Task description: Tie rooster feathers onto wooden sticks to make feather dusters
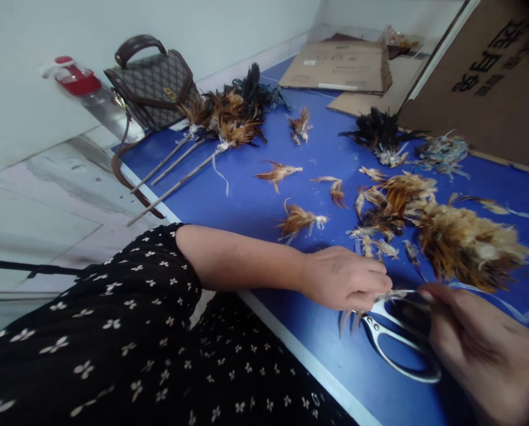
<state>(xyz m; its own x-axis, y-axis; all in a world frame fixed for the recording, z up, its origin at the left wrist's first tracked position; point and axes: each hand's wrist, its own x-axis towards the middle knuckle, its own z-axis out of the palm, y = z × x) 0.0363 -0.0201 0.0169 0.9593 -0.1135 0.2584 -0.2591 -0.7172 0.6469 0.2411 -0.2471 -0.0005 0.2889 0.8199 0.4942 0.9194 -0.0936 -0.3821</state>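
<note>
My left hand [347, 278] is closed around a small bunch of feathers [351, 321], whose tips stick out below the fingers. From that bunch a thin pale strand [402, 293] runs to my right hand [481, 343], which pinches its other end between thumb and forefinger. Scissors [402, 355] with silver handles lie on the blue table between and below my hands, their blades hidden by my left hand. Brown feather bunches [406, 195] and a large tan feather bundle [464, 242] lie just beyond.
Feather-topped sticks [180, 183], a patterned handbag [158, 89] and a red-capped bottle [96, 97] stand or lie at the left. Black feathers [375, 133], tangled strips [444, 154] and flat cardboard [339, 65] are farther back on the blue table [247, 195]. A carton [495, 89] rises at right.
</note>
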